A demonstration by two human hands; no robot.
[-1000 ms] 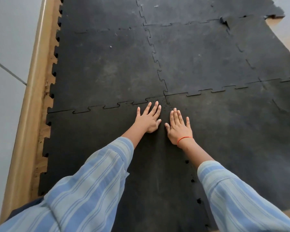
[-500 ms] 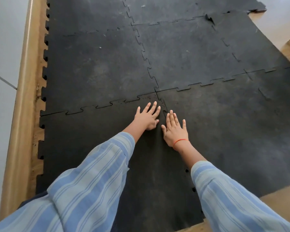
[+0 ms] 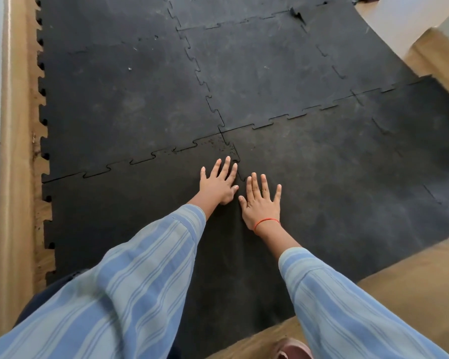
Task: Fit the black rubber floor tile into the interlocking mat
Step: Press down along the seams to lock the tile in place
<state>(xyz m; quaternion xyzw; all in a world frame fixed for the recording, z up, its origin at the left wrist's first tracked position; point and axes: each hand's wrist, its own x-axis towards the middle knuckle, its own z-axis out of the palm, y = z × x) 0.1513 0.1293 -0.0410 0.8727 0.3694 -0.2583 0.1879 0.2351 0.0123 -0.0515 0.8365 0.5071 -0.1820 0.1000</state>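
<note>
Black interlocking rubber tiles cover the floor as one mat [image 3: 130,99]. The near-left tile [image 3: 119,211] lies under my left hand [image 3: 219,183], and its toothed far edge meshes with the tile beyond. My right hand [image 3: 261,202], with an orange thread at the wrist, rests on the near-right tile [image 3: 347,177]. Both palms lie flat, fingers spread, on either side of the seam between the two near tiles, just below the corner where the tiles meet. Neither hand grips anything.
A tan wooden floor border [image 3: 13,151] runs along the left, beside the mat's toothed edge. Bare wood floor [image 3: 399,268] shows at lower right, with a foot [image 3: 292,349] at the bottom. A lifted tile corner [image 3: 296,15] sticks up at the far right. A pale wall [image 3: 410,19] stands at top right.
Both hands have slid a little nearer along the seam and stay flat. The camera has turned right and down, bringing more wood floor and a foot into view.
</note>
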